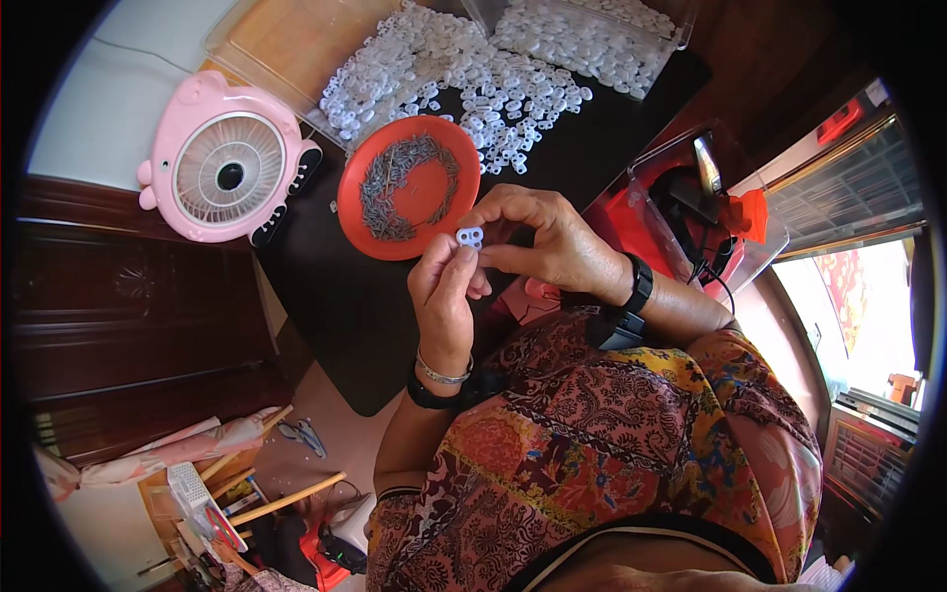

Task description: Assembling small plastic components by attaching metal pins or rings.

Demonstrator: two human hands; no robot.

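My left hand pinches a small white plastic piece with round holes between thumb and fingertips. From the other side, my right hand closes its thumb and forefinger at the same piece; whether a nail is also in its fingertips is too small to make out. Just beyond my hands lies an orange plate, holding many thin grey metal nails or screws. Loose white plastic pieces of similar kind are heaped on the dark table behind the plate.
A pink animal-shaped fan stands at the left. Behind the heap, a clear bin holds more white pieces. To the right, a clear box contains a black object and cables. Wooden sticks and scissors are at the lower left.
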